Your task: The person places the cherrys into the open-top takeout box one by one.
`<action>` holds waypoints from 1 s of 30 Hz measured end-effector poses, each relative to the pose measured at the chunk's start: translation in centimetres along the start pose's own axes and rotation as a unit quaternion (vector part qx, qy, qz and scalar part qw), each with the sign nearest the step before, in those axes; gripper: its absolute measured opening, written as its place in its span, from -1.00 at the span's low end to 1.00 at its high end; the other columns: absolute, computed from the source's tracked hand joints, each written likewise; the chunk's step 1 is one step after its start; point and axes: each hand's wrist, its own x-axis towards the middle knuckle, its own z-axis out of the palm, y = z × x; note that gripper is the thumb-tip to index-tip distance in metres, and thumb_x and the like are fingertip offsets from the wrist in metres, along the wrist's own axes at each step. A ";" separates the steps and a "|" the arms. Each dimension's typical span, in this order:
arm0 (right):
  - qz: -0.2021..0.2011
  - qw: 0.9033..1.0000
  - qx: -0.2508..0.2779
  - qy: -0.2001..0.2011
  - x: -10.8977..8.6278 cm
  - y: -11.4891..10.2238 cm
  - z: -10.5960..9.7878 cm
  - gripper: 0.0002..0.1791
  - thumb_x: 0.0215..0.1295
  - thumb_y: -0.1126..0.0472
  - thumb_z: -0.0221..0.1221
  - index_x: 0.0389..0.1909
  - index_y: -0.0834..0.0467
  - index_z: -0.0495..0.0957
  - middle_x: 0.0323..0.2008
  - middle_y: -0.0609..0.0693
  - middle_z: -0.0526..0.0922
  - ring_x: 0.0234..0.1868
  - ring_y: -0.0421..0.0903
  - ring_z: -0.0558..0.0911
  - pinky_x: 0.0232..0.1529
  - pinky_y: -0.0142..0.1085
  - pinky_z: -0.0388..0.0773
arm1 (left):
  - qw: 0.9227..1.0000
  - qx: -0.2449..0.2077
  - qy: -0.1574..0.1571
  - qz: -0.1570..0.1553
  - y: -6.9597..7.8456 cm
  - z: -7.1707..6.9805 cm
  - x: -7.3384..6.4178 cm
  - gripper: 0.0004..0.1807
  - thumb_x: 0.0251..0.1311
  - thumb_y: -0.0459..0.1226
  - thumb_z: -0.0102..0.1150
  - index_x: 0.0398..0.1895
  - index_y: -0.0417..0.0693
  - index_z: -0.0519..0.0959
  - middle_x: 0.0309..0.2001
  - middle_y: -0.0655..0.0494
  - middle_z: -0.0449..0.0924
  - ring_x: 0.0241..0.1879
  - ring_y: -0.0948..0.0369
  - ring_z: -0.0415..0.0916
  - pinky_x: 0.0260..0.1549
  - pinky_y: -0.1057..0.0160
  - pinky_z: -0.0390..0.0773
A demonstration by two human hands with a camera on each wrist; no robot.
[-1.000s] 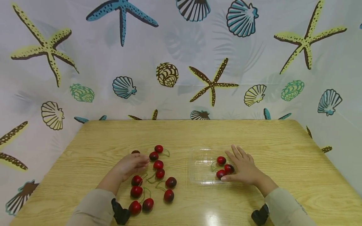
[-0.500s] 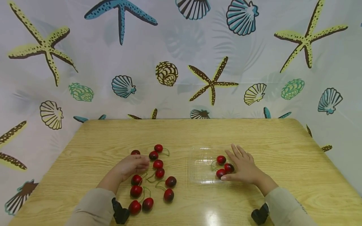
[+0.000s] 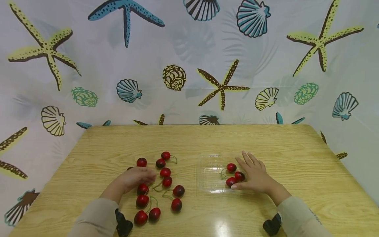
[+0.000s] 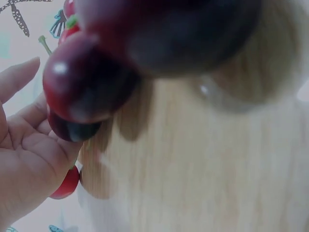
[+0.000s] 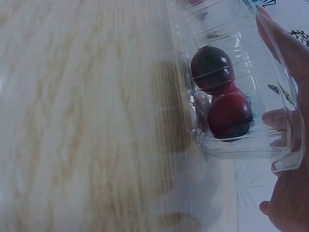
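Note:
My left hand [image 3: 131, 179] is low over a group of loose red cherries, its fingers reaching toward the right. One cherry [image 3: 142, 189] shows partly beneath the fingers. In the left wrist view the thumb stands apart from the fingers, and a dark red cherry [image 4: 84, 79] overlaps the fingers. My right hand [image 3: 256, 176] rests with splayed, straight fingers on the right end of a clear plastic container [image 3: 205, 184]. Three cherries lie together inside it, one [image 3: 231, 182] right at my thumb. In the right wrist view some fingers show through the container's wall [image 5: 260, 150].
Several more cherries with green stems lie around the left hand, such as a pair [image 3: 148, 215] near the front and a cherry [image 3: 165, 155] at the back. The wood-grain table [image 3: 189, 138] ends at a white curtain [image 3: 183, 39] printed with shells and starfish.
My left hand has moved slightly toward me and to the left, so a cherry behind it shows fully and another comes partly into view. The right hand and container stay in place.

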 end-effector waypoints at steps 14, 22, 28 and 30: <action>0.007 1.000 -0.001 -0.006 0.1 0.2 0.2 0.07 -0.20 -0.34 0.14 0.26 0.21 0.03 0.28 0.25 -0.16 0.26 0.19 -0.21 0.08 0.22 -0.21 | 0.998 -0.028 -0.059 0.014 -0.7 -0.7 -0.6 -0.68 0.08 -0.26 0.09 -0.22 -0.38 0.42 -0.28 0.06 0.42 -0.29 0.21 0.37 -0.25 0.29 0.42; 0.007 1.000 0.002 -0.009 0.1 0.2 0.1 0.07 -0.18 -0.33 0.14 0.27 0.21 0.01 0.28 0.25 -0.17 0.26 0.19 -0.22 0.08 0.23 -0.21 | 0.995 -0.043 -0.093 0.013 -0.8 -0.7 -1.0 -0.71 0.06 -0.28 0.10 -0.23 -0.35 0.43 -0.35 0.08 0.44 -0.33 0.19 0.35 -0.28 0.26 0.38; 0.005 1.000 0.006 -0.008 0.0 0.0 0.0 0.07 -0.19 -0.33 0.15 0.26 0.22 0.02 0.28 0.26 -0.16 0.25 0.20 -0.21 0.07 0.24 -0.21 | 0.993 -0.042 -0.114 0.015 -1.2 -0.9 -1.0 -0.82 0.06 -0.30 0.10 -0.31 -0.24 0.47 -0.36 0.08 0.44 -0.34 0.19 0.34 -0.29 0.25 0.37; 0.004 1.000 0.005 -0.008 0.0 0.0 0.0 0.07 -0.19 -0.34 0.15 0.26 0.22 0.03 0.28 0.27 -0.16 0.25 0.20 -0.21 0.07 0.23 -0.21 | 0.992 -0.042 -0.117 0.018 -1.3 -1.0 -1.0 -0.82 0.07 -0.30 0.09 -0.31 -0.25 0.47 -0.38 0.09 0.44 -0.36 0.20 0.34 -0.31 0.26 0.38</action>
